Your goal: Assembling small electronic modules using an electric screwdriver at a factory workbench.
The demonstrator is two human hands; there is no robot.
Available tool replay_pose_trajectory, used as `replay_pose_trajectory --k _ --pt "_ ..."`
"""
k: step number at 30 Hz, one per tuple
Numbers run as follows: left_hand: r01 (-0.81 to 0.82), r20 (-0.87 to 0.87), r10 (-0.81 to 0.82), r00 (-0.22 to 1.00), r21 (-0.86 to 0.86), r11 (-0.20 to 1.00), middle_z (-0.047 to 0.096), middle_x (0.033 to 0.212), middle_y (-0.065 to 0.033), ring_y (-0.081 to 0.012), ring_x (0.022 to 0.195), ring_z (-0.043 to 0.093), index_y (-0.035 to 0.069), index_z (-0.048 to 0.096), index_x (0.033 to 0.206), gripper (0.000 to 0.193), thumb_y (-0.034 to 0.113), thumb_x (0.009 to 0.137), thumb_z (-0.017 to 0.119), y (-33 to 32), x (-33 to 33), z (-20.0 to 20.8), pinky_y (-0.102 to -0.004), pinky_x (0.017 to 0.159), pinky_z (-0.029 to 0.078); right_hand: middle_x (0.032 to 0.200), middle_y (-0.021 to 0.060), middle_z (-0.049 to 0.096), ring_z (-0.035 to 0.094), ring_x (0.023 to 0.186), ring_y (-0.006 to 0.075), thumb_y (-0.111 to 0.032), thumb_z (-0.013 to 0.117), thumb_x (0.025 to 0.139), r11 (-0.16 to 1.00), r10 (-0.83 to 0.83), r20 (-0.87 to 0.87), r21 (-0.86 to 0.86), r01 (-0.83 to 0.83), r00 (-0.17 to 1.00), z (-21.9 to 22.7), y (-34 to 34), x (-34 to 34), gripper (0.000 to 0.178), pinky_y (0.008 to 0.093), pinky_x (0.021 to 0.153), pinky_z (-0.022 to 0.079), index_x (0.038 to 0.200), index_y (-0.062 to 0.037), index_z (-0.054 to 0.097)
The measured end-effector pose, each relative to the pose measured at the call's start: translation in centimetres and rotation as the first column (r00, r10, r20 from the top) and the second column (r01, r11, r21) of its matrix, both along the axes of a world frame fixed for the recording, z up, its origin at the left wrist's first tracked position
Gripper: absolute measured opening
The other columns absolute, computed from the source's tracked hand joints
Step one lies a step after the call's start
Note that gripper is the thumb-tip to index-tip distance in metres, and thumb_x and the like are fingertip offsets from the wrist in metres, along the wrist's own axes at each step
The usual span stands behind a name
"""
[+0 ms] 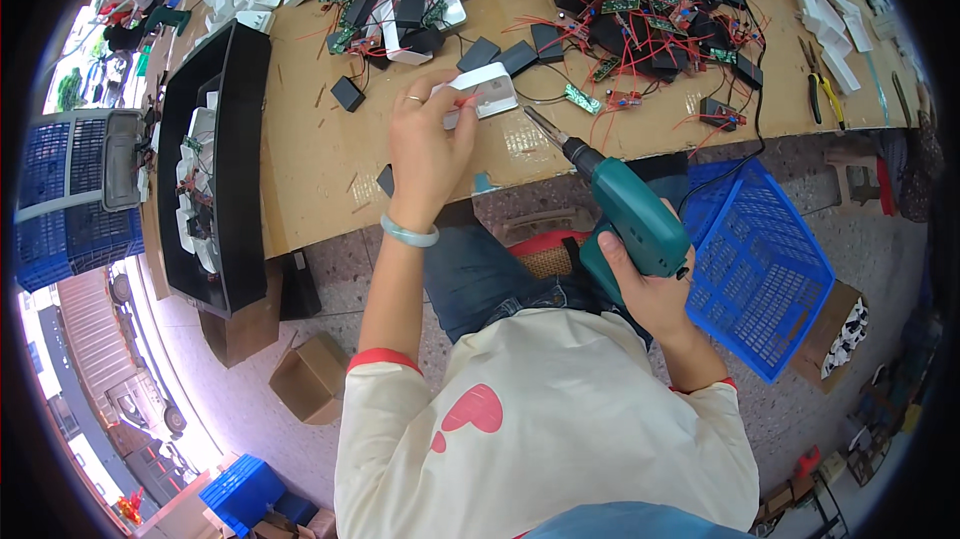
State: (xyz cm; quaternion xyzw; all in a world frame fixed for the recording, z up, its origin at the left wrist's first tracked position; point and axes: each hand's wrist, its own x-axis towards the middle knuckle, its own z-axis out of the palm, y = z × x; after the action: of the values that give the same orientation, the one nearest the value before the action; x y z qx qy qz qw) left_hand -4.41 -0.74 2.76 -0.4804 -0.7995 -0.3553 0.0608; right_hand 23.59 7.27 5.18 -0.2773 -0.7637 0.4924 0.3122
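My left hand [428,134], with a ring and a pale bangle at the wrist, is closed on a small white plastic casing [495,89] at the near part of the table. Something thin and reddish shows by the fingertips, too small to name. My right hand [650,284] is wrapped round the handle of a green electric screwdriver [638,214]. Its bit points up and left, a little apart from the casing's right end. Small black boxes [480,54] lie just beyond the casing, and a green circuit board [582,99] lies to its right.
Black boxes, circuit boards and red wires [640,24] are heaped at the back, beside white casings [820,14]. A long black bin [225,149] of parts stands left. Pliers [829,99] lie right. A blue crate [765,269] stands below the table's right side; a black cord [760,79] trails there.
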Motion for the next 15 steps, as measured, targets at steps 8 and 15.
replay_pose_trajectory --k 8,15 --pt "0.038 0.071 -0.035 0.997 -0.041 0.998 0.074 0.118 -0.0143 -0.0376 0.102 0.066 0.0 0.076 0.093 0.012 0.011 0.087 0.076 0.2 -0.7 -0.7 -0.0452 0.088 0.054 0.101 0.0129 0.069 0.065 0.089 0.0238 -0.006 0.084 0.089 0.994 -0.037 -0.036 -0.107 0.033 0.999 -1.2 -0.7 -1.3 0.022 0.0334 0.078 0.052 0.106 0.0034 0.071" --pt "-0.004 -0.012 0.004 1.0 0.02 1.0 0.073 0.123 -0.0134 -0.0359 0.114 0.063 0.005 0.081 0.094 0.014 0.016 0.086 0.079 0.0 0.4 -1.4 -0.047 0.096 0.048 0.099 0.0129 0.069 0.065 0.089 0.0258 -0.006 0.084 0.089 0.997 -0.046 -0.005 -0.07 0.045 0.999 -1.1 -1.0 -2.5 0.021 0.034 0.078 0.053 0.104 0.0034 0.071"
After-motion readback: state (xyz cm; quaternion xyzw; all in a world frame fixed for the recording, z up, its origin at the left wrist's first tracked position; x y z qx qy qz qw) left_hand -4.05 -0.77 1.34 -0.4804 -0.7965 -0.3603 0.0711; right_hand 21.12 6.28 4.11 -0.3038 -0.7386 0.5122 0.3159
